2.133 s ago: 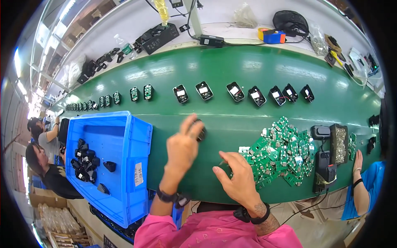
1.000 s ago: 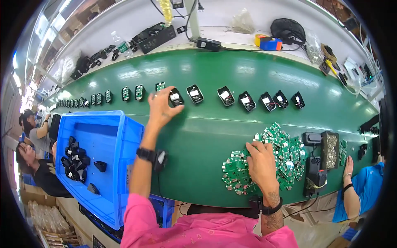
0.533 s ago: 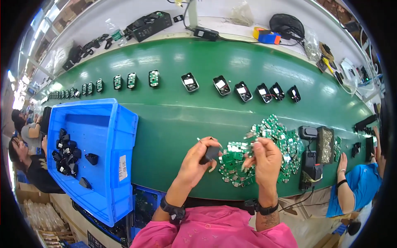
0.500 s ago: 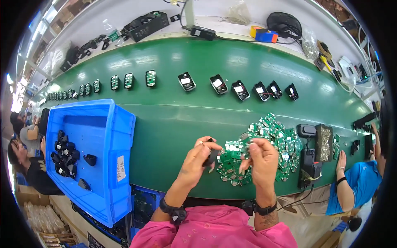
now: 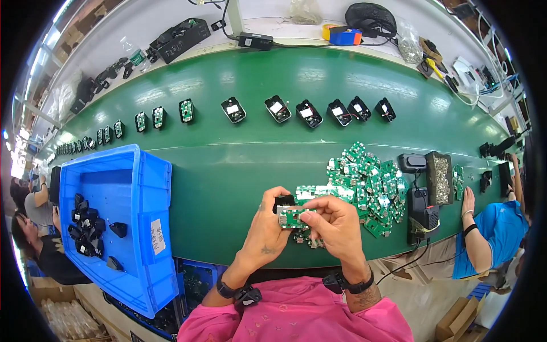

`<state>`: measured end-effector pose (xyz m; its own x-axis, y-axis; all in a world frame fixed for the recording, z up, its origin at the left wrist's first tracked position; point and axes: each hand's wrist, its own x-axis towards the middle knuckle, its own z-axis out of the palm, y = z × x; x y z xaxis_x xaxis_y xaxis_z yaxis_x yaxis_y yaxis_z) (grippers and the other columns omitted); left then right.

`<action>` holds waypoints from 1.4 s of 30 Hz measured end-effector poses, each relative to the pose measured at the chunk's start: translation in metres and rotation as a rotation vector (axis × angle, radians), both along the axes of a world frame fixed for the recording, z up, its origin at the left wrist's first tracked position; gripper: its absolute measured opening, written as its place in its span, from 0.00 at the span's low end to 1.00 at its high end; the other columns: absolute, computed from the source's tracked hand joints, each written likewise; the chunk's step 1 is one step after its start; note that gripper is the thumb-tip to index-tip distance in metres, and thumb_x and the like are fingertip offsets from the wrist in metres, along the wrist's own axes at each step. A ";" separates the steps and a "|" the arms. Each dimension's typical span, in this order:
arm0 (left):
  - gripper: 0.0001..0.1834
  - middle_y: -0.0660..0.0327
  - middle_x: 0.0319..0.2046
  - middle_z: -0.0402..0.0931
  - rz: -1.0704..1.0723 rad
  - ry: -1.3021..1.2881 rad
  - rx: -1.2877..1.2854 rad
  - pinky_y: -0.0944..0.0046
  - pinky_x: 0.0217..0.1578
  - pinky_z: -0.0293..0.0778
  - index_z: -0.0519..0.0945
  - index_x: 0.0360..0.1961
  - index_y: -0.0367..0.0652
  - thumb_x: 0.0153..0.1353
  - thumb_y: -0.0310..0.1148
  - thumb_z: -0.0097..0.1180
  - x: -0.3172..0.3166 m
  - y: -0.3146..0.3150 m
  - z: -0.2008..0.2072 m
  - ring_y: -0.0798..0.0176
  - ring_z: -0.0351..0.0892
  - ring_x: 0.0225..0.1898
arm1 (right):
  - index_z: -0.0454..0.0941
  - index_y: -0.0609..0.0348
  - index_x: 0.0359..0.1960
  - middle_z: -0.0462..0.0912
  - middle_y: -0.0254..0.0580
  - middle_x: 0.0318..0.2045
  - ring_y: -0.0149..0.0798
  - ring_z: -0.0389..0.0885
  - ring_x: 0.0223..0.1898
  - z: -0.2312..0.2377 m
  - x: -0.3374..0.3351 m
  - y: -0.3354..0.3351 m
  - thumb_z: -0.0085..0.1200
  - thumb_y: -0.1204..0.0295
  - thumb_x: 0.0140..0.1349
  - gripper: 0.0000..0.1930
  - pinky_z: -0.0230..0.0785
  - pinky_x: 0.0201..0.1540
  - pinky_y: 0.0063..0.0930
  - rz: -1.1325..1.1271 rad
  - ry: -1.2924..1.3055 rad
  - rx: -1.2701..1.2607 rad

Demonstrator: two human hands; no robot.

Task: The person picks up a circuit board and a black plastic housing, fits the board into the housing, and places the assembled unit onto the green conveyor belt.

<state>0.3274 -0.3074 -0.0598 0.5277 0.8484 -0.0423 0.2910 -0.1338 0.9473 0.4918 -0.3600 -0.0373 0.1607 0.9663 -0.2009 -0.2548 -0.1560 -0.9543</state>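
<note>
My left hand point(image 5: 265, 231) is closed round a small black plastic housing point(image 5: 283, 202), mostly hidden by the fingers. Between the thumb and fingers of my right hand point(image 5: 335, 224) is a green circuit board point(image 5: 291, 217). The board lies right against the housing, in front of it; whether it sits inside cannot be seen. Just beyond and to the right of both hands spreads a loose pile of green circuit boards point(image 5: 370, 182).
On the left stands a blue bin point(image 5: 155, 188) holding several black housings point(image 5: 85, 228). A row of black housings point(image 5: 233, 110) lines the green bench. At right are a black power unit point(image 5: 423, 211), a tray of small metal parts point(image 5: 439, 179) and a co-worker's arm point(image 5: 474, 242).
My right hand has come left from the pile with a circuit board and met the black housing in my left hand. The whole view has shifted slightly.
</note>
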 end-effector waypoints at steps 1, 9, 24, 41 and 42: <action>0.08 0.51 0.54 0.64 -0.008 0.041 0.088 0.51 0.49 0.72 0.79 0.40 0.39 0.58 0.24 0.60 0.000 0.001 0.001 0.44 0.74 0.47 | 0.80 0.68 0.41 0.79 0.33 0.23 0.20 0.74 0.18 0.000 0.001 0.000 0.62 0.79 0.61 0.08 0.62 0.17 0.13 0.003 -0.002 0.007; 0.08 0.50 0.55 0.65 -0.088 0.135 0.350 0.57 0.49 0.73 0.80 0.40 0.39 0.58 0.22 0.59 0.002 0.004 -0.002 0.48 0.76 0.46 | 0.80 0.68 0.41 0.80 0.32 0.23 0.19 0.73 0.17 -0.006 0.002 0.003 0.62 0.78 0.62 0.08 0.60 0.17 0.13 -0.090 -0.047 -0.008; 0.30 0.56 0.52 0.73 0.135 -0.397 -0.374 0.63 0.51 0.76 0.73 0.59 0.36 0.52 0.20 0.66 0.011 -0.001 -0.012 0.61 0.79 0.48 | 0.77 0.67 0.46 0.77 0.30 0.21 0.18 0.70 0.15 -0.019 0.003 0.000 0.61 0.77 0.63 0.11 0.56 0.14 0.14 -0.057 -0.027 -0.045; 0.44 0.54 0.46 0.76 0.018 -0.423 -0.685 0.72 0.24 0.77 0.60 0.69 0.38 0.51 0.20 0.67 0.002 -0.007 0.014 0.66 0.83 0.31 | 0.75 0.66 0.42 0.78 0.29 0.22 0.17 0.70 0.19 -0.025 0.000 -0.008 0.63 0.77 0.62 0.10 0.58 0.18 0.12 -0.073 -0.010 -0.042; 0.44 0.54 0.46 0.76 0.021 -0.424 -0.686 0.72 0.24 0.77 0.60 0.69 0.38 0.51 0.20 0.67 0.002 -0.009 0.014 0.66 0.83 0.31 | 0.75 0.66 0.41 0.76 0.27 0.22 0.16 0.69 0.20 -0.023 -0.003 -0.008 0.63 0.76 0.62 0.11 0.56 0.20 0.13 -0.095 -0.026 -0.034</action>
